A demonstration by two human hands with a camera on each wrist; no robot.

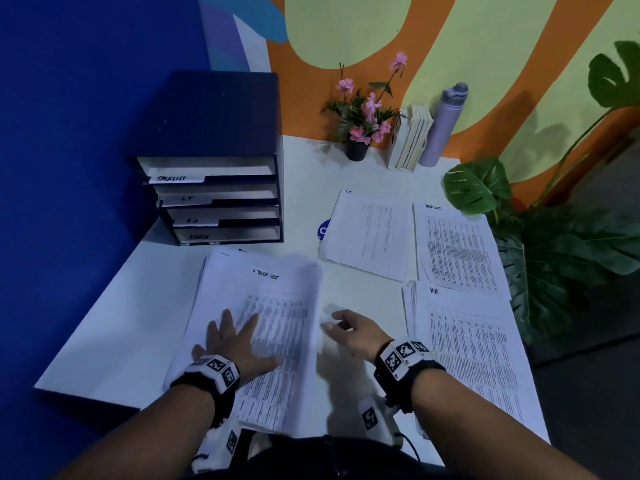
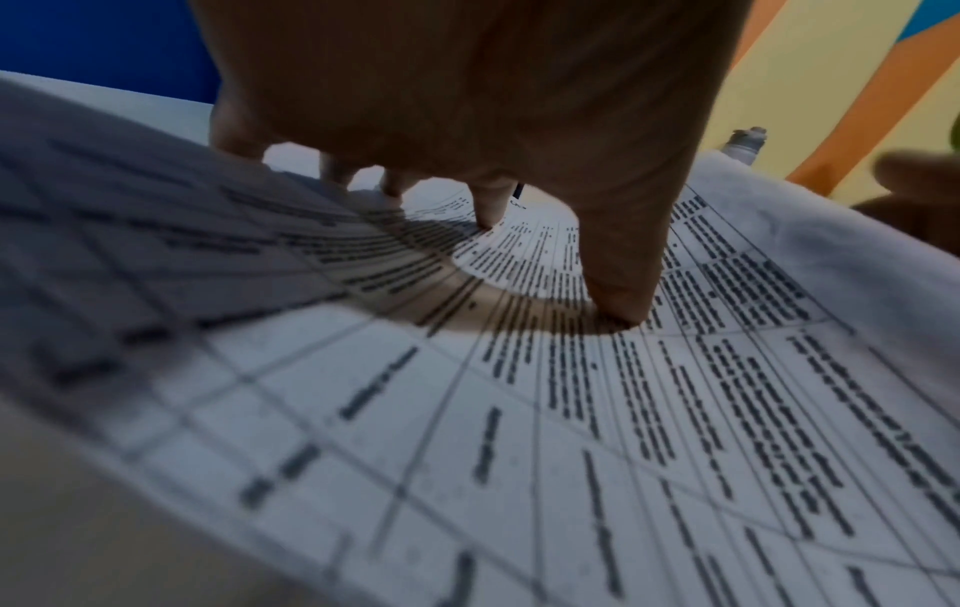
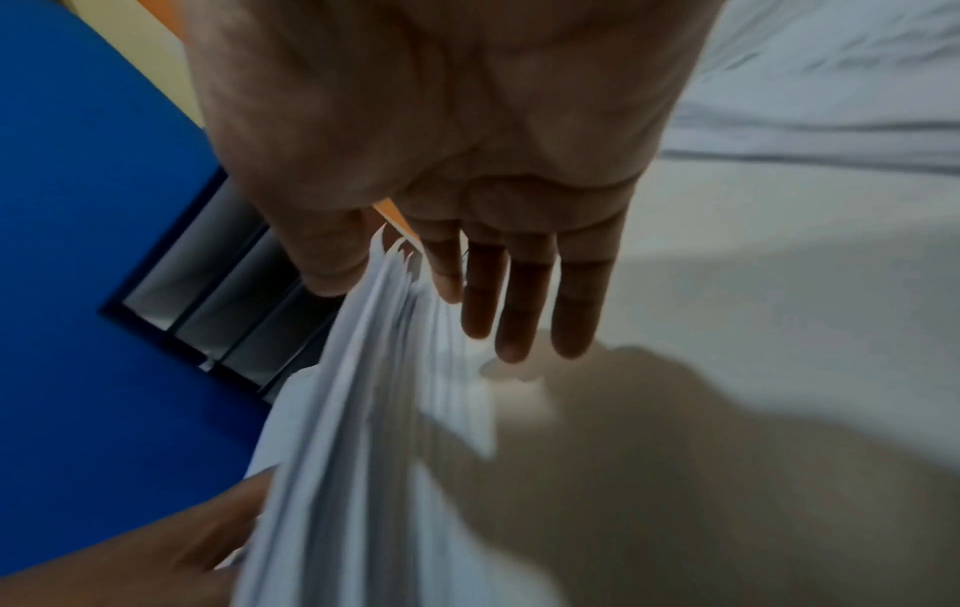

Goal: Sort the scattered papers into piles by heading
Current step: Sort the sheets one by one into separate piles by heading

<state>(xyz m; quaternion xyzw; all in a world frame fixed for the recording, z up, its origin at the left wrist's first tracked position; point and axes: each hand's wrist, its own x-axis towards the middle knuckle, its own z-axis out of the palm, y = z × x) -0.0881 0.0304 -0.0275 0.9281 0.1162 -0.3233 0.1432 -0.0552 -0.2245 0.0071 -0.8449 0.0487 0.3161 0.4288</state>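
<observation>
Right edge of stack (image 1: 263,327) blurred in the head view; sheets there appear lifted and fanned, count unreadable. Table print on the top sheet too small to read. A blue round mark (image 1: 324,231) on the counter (image 1: 114,327) is half covered by the IT pile (image 1: 369,233); only a partial white letter shows.

Left hand (image 1: 235,341) lies flat on the stack, fingers (image 2: 618,295) straight and spread, tips pressing the top sheet. Right hand (image 1: 356,332) just right of the stack's fanned edge, fingers (image 3: 524,295) straight, loosely together; thumb and fingers flank the sheet edges in the right wrist view, contact cannot be told.

Tray rack (image 1: 221,199), back left: four slots, each holding paper, tabs reading "TASKLIST", "I.T", "H.R", "ADMIN".

Headings: stack "TASK LIST"; far piles "I.T." and "TASK LIST" (image 1: 457,247); near right pile "H.R." (image 1: 474,351), lower corner cut off by the right forearm.
</observation>
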